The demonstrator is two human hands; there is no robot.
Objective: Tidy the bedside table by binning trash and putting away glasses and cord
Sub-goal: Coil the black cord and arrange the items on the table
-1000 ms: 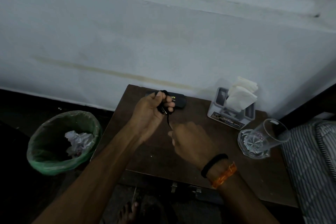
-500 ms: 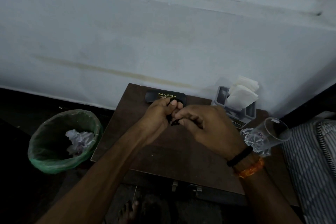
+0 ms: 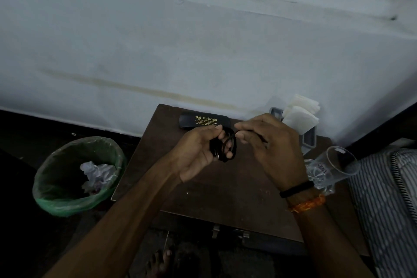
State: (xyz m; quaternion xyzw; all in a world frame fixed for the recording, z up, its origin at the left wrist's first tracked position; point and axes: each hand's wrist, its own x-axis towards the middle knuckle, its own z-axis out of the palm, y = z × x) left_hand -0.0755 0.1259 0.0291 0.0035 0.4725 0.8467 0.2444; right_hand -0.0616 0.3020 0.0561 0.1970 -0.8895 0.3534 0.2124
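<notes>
A black cord is wound into small loops above the middle of the brown bedside table. My left hand grips the coil, palm turned up. My right hand pinches a strand of the cord at the top of the coil. Behind the hands, a shut black glasses case with gold lettering lies at the table's back edge. Left of the table, on the floor, stands a bin with a green liner, and crumpled paper lies inside it.
A grey holder with white napkins stands at the back right of the table. A clear glass sits by the right edge. A striped mattress lies to the right. A white wall rises behind. A bare foot shows below.
My right hand rose from the table to the coil in my left hand and now holds a strand at its top. The cord shows more loops than before.
</notes>
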